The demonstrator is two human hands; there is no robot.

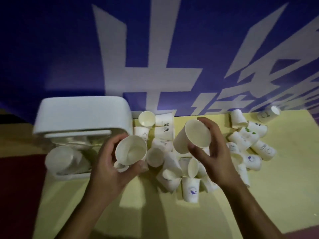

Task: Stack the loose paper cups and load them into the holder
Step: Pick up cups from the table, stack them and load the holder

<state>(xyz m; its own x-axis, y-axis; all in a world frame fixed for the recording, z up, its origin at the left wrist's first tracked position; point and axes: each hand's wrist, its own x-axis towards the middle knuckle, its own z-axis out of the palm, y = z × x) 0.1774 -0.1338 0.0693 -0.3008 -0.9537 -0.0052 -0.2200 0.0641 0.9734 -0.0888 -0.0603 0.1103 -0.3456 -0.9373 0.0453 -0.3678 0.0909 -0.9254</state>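
The fingers (pixel 110 142) of the left hand (pixel 110 168) are curled round a paper cup (pixel 131 150). The thumb presses its near side and the other fingers wrap the far side. The cup's open mouth is turned up toward the camera. It is held just in front of the holder (pixel 82 112).

The right hand (pixel 215 152) grips a second cup (pixel 183 140) near its rim. The thumb is under the rim and the other fingers are spread over the top and right side. This cup is tilted, with its mouth toward the camera and its base pointing down and to the left. The two held cups are apart, with a gap between them above the heap.

Below and between the hands lies a heap of loose cups (pixel 170 169) on the yellow bench (pixel 276 187), most of them on their sides and touching one another. At the near edge of the heap, one cup with a purple print (pixel 190 189) stands mouth down. A second cluster of cups (pixel 250 140) lies to the right, several with small printed marks. A single cup (pixel 268 113) lies farther right by the wall. Behind the heap an upright cup (pixel 146 118) stands mouth up.

The holder sits at the left end of the bench. It has a white rounded top and a see-through lower part (pixel 67 157), through which blurred cup shapes show. Behind everything rises a blue wall (pixel 51 49) with large white characters. A dark red surface (pixel 17 187) lies left of the bench.
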